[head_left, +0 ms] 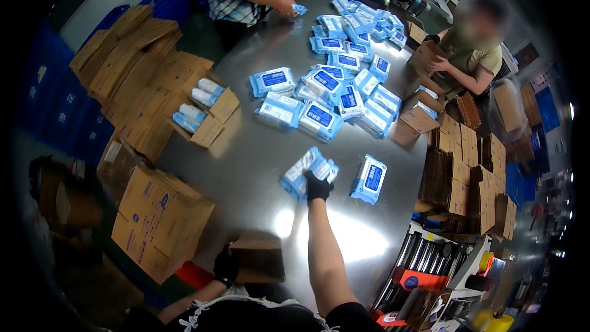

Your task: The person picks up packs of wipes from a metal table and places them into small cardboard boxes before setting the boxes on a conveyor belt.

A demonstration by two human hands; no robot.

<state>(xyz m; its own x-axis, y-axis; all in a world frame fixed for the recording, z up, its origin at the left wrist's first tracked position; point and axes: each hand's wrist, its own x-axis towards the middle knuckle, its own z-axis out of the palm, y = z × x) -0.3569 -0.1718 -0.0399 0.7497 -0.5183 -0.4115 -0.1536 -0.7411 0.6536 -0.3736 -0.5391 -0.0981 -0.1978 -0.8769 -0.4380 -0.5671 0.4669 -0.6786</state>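
— Black-gloved right hand: what is held by it?
— A pale blue soft plastic wipes packet is gripped by closed fingers, low over the shiny steel surface, with a second blue packet lying just beside.
— And the left hand?
— It is closed on the edge of a small brown cardboard box at the surface's near edge.
— What else is seen?
— A heap of blue packets is spread farther off, and flattened brown cartons are stacked at the left.

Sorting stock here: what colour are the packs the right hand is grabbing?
Light blue with a darker blue label: the wipe packs under the right hand, head view.
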